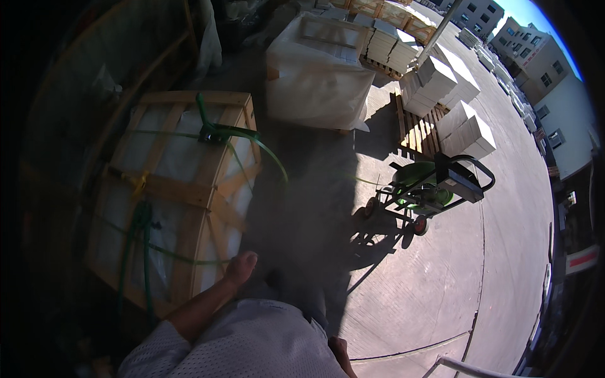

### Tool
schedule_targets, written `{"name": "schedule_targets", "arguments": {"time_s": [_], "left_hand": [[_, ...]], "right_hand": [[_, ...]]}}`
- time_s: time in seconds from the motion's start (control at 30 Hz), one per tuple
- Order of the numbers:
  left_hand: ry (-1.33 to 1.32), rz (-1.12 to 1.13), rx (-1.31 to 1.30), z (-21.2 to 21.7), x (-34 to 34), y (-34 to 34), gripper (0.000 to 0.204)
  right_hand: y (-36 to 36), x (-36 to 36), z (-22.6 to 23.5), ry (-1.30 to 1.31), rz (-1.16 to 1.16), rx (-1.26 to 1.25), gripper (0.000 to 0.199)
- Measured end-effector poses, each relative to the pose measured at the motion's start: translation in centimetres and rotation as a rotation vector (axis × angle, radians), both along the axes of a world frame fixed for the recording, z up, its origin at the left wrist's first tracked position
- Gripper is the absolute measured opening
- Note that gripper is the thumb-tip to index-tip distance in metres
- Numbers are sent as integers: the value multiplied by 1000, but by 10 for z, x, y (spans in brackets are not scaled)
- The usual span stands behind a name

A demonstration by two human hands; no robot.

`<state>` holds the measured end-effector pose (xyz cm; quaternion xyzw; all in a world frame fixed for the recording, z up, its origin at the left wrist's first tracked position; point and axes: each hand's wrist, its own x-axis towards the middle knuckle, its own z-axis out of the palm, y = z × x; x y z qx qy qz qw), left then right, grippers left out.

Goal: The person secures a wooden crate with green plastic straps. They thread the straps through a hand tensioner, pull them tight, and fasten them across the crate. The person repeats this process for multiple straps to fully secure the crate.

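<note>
At the right side of a wooden crate (183,195) with pale wrapped contents, my left hand (241,269) is closed, its thumb uppermost. A green strap (189,259) crosses the crate and runs to this hand, which appears to grip it; the fingers are partly hidden. My right hand (338,353) hangs low beside my body, and its fingers cannot be made out. On the crate's far end rests a green-handled strapping tool (214,131), with a loose strap tail curving off to the right. A second tool with long green handles (144,217) lies near the left, beside a yellow piece (137,184).
A wheeled strap cart (419,186) with a green coil stands right in the sunlight. Ahead is a plastic-covered stack (321,88). White slabs (466,132) sit around a wooden pallet (419,126). A pale metal rail (466,365) crosses the lower right.
</note>
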<state>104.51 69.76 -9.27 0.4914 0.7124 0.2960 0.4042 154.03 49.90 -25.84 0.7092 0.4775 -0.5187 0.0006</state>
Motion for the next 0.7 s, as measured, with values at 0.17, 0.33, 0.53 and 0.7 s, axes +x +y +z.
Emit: {"name": "schedule_targets", "arguments": {"time_s": [0.17,0.33,0.53,0.7], "left_hand": [[-36,157,-96,-23,-13,21,27],[-64,344,-13,-23,-2,79,27],[-188,529,37,-5,4,159,27],[-506,801,97,-12,5,201,32]], "right_hand": [[106,-7,7,-104,464,101,26],[288,-13,-7,26,612,317,18],[545,-64,23,483,-152,-38,22],[696,-210,100,641,220,216,30]]}}
